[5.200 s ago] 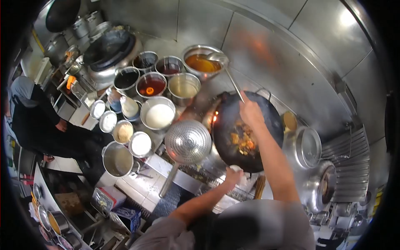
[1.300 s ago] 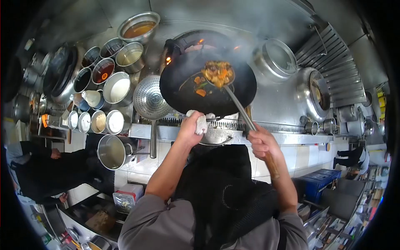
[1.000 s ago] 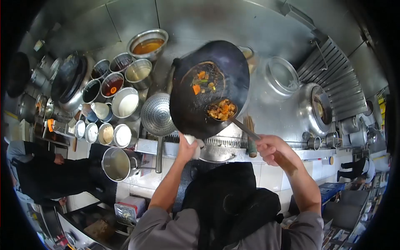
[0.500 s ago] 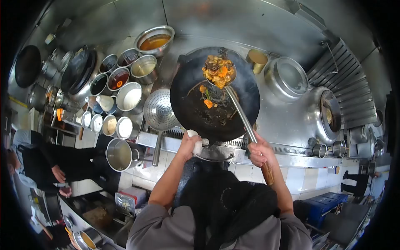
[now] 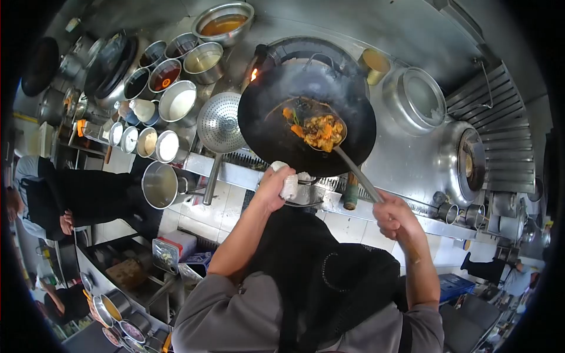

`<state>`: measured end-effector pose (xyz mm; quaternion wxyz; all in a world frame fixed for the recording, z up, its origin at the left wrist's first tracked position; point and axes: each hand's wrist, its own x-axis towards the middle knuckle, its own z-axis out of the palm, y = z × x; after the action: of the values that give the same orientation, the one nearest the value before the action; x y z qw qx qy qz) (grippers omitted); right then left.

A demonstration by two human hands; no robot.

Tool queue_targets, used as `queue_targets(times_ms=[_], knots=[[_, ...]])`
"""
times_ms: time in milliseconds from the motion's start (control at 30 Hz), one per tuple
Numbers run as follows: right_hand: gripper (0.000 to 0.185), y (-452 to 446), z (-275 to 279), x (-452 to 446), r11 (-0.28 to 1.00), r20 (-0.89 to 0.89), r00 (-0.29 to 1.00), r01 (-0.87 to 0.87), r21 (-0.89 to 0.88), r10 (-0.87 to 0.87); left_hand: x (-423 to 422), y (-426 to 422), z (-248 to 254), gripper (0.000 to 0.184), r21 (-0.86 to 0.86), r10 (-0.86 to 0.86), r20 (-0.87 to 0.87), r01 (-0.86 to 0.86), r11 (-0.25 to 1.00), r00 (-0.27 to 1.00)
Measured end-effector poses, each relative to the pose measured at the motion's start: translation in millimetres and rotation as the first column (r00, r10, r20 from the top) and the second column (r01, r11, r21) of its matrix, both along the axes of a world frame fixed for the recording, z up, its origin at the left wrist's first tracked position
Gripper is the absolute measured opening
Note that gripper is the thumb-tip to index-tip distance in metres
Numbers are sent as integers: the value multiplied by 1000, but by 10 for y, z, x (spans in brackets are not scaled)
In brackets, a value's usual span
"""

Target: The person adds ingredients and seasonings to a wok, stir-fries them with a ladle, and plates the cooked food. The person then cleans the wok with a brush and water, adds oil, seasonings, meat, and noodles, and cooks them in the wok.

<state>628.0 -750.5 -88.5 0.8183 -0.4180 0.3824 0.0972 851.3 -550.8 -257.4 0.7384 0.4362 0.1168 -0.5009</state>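
Observation:
My left hand is closed around a folded white cloth at the near rim of a large black wok. My right hand grips the handle of a long metal ladle, which slants down into the wok. Browned food pieces with orange bits fill the ladle's bowl, low over the wok's surface. A few orange and green scraps lie beside it in the wok, and steam rises. Behind the wok's far side, the burner ring shows, with a small flame at its left.
Left of the wok lie a perforated strainer, several sauce pots and small seasoning bowls. A basin of amber liquid stands behind. Lidded steel pots stand at right. A person in a black apron is at far left.
The ladle has lowered with its food into the wok, and my right hand has moved right. The wok has come nearer me, uncovering the burner ring and flame behind it.

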Motion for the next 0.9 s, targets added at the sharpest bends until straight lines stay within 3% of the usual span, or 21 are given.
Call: queue_targets(times_ms=[67,100,133,167,200,267,333,400,500,533,600,667,700,767,900], knots=[[42,-68,138,104,993,-78,997,-9,114,18,24,41,-205,26,14,-2,65,1,1000,998],[28,-86,161,165,992,-112,994,-5,127,19,35,33,-354,35,51,46,297,-64,997,954],[28,-101,133,228,993,-96,995,3,114,8,55,28,-490,43,67,82,514,-135,989,854],[24,-116,83,277,987,-117,993,18,160,1,61,73,-573,57,23,81,584,-116,993,808],[21,-126,82,322,979,-138,990,31,203,-2,88,144,-720,60,111,-10,704,-96,989,710],[23,-124,181,445,973,-96,995,49,225,-28,106,219,-917,62,117,-28,889,-167,979,456],[26,-61,327,503,963,-62,997,64,262,-49,118,338,-1056,63,168,-92,909,-157,973,406],[35,63,532,467,959,119,991,19,282,-55,161,430,-1049,64,237,-172,917,-145,961,361],[48,201,586,492,981,238,969,23,192,-69,213,463,-933,72,218,-161,895,-95,971,416],[48,205,487,499,983,247,966,22,185,-68,230,461,-871,69,220,-161,885,-90,971,436],[59,135,9,525,979,433,899,-24,201,-67,269,399,-832,66,208,-147,879,-86,974,454],[61,192,-477,517,971,504,854,4,237,-127,304,350,-900,58,165,-117,749,-12,986,652],[63,277,-554,526,973,500,854,29,229,-143,307,321,-835,58,162,-112,751,-17,987,651],[65,389,-662,460,952,528,830,9,307,-178,322,269,-710,47,161,-108,477,34,986,872],[67,493,-668,197,970,420,894,62,235,-159,289,249,-392,25,30,-137,156,134,991,978]])
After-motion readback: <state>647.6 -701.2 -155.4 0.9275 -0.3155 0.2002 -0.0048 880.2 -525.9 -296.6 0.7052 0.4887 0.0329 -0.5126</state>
